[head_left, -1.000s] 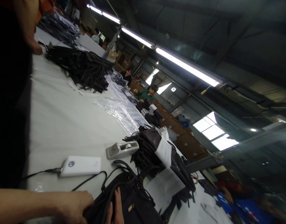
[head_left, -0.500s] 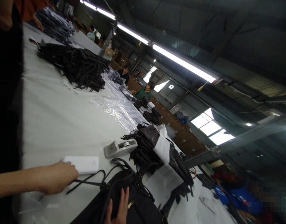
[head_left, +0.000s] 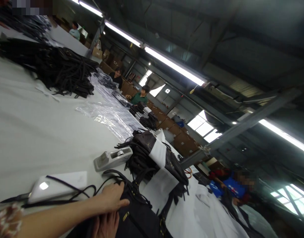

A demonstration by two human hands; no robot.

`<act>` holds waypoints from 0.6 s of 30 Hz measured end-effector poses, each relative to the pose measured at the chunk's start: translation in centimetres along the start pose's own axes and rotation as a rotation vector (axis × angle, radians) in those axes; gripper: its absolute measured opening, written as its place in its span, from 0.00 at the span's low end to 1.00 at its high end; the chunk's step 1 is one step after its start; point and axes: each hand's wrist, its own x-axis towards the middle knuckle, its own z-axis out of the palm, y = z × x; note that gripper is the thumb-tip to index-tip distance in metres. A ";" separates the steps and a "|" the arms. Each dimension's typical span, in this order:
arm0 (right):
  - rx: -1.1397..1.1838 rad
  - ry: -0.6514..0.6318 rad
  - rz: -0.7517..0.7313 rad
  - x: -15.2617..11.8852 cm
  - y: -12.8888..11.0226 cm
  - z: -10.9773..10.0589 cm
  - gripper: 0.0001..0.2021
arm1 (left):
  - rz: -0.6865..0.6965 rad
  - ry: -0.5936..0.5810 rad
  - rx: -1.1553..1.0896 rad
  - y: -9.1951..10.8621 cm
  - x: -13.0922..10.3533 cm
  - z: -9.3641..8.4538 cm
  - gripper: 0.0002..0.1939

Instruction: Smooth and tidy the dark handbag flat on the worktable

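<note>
A black bag [head_left: 139,216] with drawstrings, straps and a gold zip pull lies on the white table at the bottom. My left hand [head_left: 113,196] reaches in from the left, its fingers curled over the bag's upper edge and its thumb pointing right. Just below it, my right hand [head_left: 106,225] rests on the bag with its fingers stretched out, partly covered by my left forearm. A black drawstring trails left across a white flat device [head_left: 65,181] that has a cable, perhaps a power bank. The grey tape dispenser [head_left: 113,158] stands beyond the bag.
Paper-banded dark bags [head_left: 147,145] are stacked beyond the tape dispenser. Clear plastic bags [head_left: 109,115] and a heap of black bags [head_left: 55,66] lie farther left. White sheets [head_left: 199,205] cover the right side, where a person in blue [head_left: 232,185] works. Other people are in the background.
My left hand has moved right from beside the white device onto the bag's upper edge, leaving the drawstring lying over the device. The view has shifted to the right.
</note>
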 end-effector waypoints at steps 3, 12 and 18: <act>-0.010 -0.061 0.006 -0.2 -0.3 -0.3 0.22 | -0.042 0.017 0.021 0.5 1.8 3.3 0.18; 0.029 -0.351 0.011 0.7 -2.7 -3.6 0.36 | -0.202 0.050 0.163 -2.1 5.1 7.6 0.24; -0.020 -0.233 -0.014 -0.3 -2.6 -3.0 0.39 | -0.176 0.059 0.272 -0.5 4.9 6.9 0.23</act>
